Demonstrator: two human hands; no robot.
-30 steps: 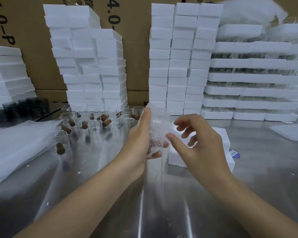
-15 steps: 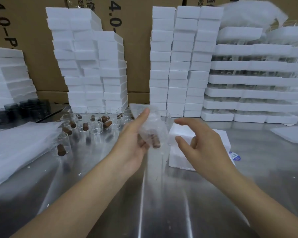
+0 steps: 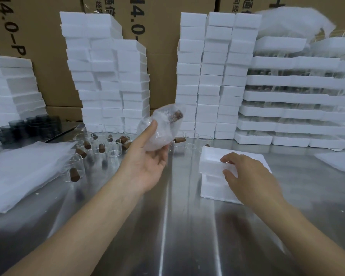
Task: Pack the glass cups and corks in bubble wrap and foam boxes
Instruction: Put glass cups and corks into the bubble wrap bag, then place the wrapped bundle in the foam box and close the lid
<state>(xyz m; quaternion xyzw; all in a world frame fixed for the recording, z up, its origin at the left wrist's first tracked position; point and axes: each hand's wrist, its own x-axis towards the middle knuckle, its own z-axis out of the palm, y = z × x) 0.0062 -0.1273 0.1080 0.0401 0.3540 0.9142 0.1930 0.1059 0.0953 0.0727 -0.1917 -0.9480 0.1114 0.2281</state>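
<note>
One brown cork (image 3: 175,115) shows through the crumpled clear bubble-wrapped cup (image 3: 160,135)

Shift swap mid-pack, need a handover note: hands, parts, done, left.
Left hand: holds wrapped cup, cork inside, raised above the table.
Right hand: grips the edge of the top foam box on the table.
Loose cups and corks: far left of centre, beside wrap sheets.
Done: this cup wrapped.
Left: get it into the box; then wrap and box the loose cups.
</note>
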